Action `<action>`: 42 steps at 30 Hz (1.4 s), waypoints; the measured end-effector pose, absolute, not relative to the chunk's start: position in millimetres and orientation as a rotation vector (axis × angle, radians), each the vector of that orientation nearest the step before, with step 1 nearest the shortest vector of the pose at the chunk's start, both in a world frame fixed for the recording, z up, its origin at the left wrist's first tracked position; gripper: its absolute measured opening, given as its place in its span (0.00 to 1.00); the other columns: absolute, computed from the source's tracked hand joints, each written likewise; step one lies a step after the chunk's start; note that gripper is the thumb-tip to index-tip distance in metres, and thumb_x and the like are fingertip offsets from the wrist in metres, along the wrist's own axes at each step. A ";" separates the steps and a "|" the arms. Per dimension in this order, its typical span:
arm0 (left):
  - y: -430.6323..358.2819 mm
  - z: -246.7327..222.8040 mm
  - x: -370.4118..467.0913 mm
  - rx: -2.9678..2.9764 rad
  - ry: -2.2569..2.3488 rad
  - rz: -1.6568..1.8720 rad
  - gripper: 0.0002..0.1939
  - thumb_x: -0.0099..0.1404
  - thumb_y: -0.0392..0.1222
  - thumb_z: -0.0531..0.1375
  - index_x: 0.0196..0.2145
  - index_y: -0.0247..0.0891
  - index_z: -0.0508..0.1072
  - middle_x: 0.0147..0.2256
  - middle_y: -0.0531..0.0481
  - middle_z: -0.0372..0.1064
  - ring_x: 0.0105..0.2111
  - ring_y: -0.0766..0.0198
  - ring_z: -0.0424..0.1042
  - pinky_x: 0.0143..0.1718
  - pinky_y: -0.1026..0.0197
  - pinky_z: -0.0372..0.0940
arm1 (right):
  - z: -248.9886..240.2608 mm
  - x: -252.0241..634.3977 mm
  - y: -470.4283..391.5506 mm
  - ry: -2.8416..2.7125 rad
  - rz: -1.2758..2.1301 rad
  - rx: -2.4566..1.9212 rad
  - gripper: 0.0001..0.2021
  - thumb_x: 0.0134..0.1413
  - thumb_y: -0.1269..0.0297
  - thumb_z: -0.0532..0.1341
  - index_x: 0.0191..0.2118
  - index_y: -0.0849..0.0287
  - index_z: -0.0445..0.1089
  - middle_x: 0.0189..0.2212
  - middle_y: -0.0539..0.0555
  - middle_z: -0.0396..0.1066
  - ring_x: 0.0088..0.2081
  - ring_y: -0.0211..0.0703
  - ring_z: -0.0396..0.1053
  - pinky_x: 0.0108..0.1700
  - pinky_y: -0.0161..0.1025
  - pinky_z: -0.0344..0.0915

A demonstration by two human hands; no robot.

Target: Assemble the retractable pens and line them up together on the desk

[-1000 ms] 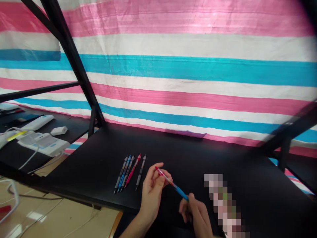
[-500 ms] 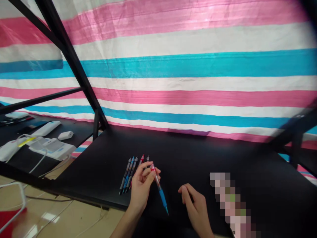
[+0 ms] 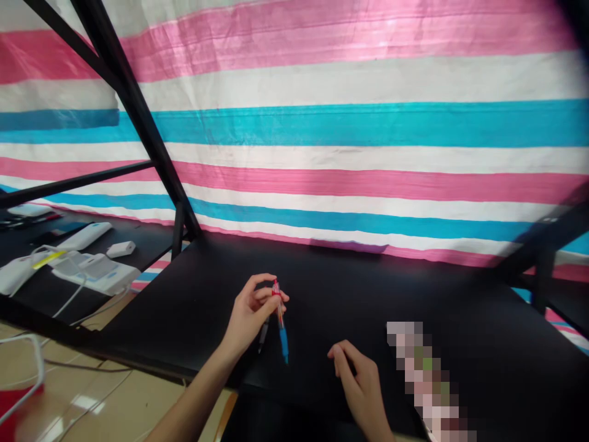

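Head view: left hand (image 3: 248, 314) fingers (image 3: 271, 296) pinch a slim, glossy plastic pen (image 3: 280, 321), red-topped with a blue grip, tip down over the matte black bench (image 3: 359, 288), while the right hand (image 3: 361, 387), loosely curled and empty, rests just beside it.

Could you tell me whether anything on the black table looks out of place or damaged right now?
Nothing stands out. The left hand holds a red-and-blue pen over the black table, the right hand rests empty, and nothing looks spilled or broken.

Single head-worn view, facing forward and down, close over black table (image 3: 368, 288)
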State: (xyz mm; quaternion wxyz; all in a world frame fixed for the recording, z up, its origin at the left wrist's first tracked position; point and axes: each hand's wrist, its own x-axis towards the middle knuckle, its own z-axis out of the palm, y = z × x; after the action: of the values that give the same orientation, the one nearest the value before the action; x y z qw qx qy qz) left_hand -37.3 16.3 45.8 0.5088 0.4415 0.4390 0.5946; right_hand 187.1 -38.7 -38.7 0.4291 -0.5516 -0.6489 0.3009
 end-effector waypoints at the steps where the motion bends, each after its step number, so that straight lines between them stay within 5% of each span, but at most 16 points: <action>1: 19.9 49.2 -40.4 1.084 1.057 1.424 0.21 0.58 0.42 0.71 0.47 0.39 0.71 0.31 0.45 0.80 0.27 0.59 0.77 0.30 0.59 0.72 | -39.0 187.4 -38.6 -1.620 0.752 -1.377 0.21 0.69 0.54 0.51 0.28 0.58 0.71 0.20 0.47 0.62 0.23 0.39 0.64 0.27 0.33 0.57; 9: 42.7 63.9 -50.1 1.176 1.060 1.393 0.18 0.55 0.43 0.72 0.41 0.36 0.73 0.30 0.43 0.80 0.26 0.57 0.78 0.28 0.58 0.74 | -38.3 188.0 -41.0 -1.604 0.779 -1.378 0.20 0.69 0.55 0.52 0.29 0.58 0.71 0.20 0.47 0.61 0.24 0.39 0.64 0.27 0.33 0.57; 24: 54.8 58.4 -46.1 1.501 1.199 1.141 0.19 0.62 0.51 0.64 0.45 0.38 0.67 0.33 0.45 0.80 0.29 0.56 0.80 0.32 0.55 0.75 | -36.2 224.2 -61.1 -1.482 0.802 -1.330 0.18 0.68 0.53 0.54 0.29 0.56 0.71 0.20 0.48 0.62 0.25 0.41 0.64 0.29 0.36 0.60; 29: 63.1 36.5 -50.3 1.712 1.411 0.991 0.19 0.61 0.50 0.63 0.47 0.39 0.69 0.28 0.52 0.76 0.27 0.58 0.79 0.33 0.57 0.73 | -38.8 320.3 -76.0 -1.357 0.342 -1.619 0.18 0.60 0.47 0.61 0.47 0.54 0.74 0.41 0.58 0.72 0.39 0.53 0.67 0.41 0.45 0.65; 35: 73.6 22.3 -55.1 2.046 1.686 0.622 0.14 0.58 0.44 0.63 0.42 0.42 0.74 0.30 0.49 0.77 0.33 0.52 0.78 0.37 0.55 0.68 | -58.5 384.4 -80.6 -1.632 0.296 -1.782 0.28 0.59 0.47 0.60 0.61 0.54 0.65 0.41 0.57 0.72 0.43 0.57 0.68 0.49 0.54 0.64; 42: 85.5 4.4 -66.0 2.352 1.805 0.333 0.17 0.64 0.51 0.55 0.44 0.39 0.73 0.38 0.40 0.78 0.38 0.43 0.78 0.33 0.55 0.66 | -32.5 372.6 -89.0 -1.850 0.452 -1.768 0.38 0.56 0.55 0.64 0.70 0.48 0.53 0.48 0.56 0.69 0.49 0.56 0.67 0.53 0.55 0.62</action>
State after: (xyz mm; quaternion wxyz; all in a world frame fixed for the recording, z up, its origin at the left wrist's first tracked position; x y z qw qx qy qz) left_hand -66.0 85.5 4.4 0.0790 0.7860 0.6030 0.1113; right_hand 372.6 -89.0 -32.5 0.2683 -0.6555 -0.6857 0.1677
